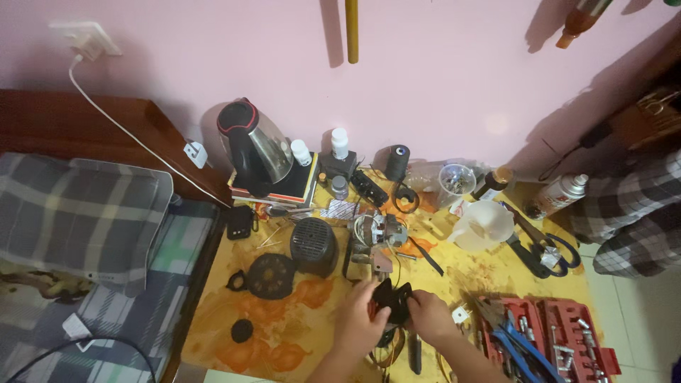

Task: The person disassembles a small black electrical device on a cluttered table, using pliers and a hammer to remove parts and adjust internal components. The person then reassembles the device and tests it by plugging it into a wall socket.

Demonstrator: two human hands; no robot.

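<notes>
Could slip out of the grip and drop among the small loose parts: both hands pinch only the edges. Could also snag the thin wires just beyond the motor assembly (379, 231) of bare metal.

Small black, irregular plastic part (392, 298), matte, partly hidden by fingers; exact shape cannot be told. Sits just in front of that motor assembly, above the yellow-orange patterned tabletop (298, 333).

Left hand (358, 315) curled closed on the part's left side. Right hand (429, 315) likewise closed on its right side. Right of the motor assembly, lower down: red plastic socket-set case (567, 340).
</notes>
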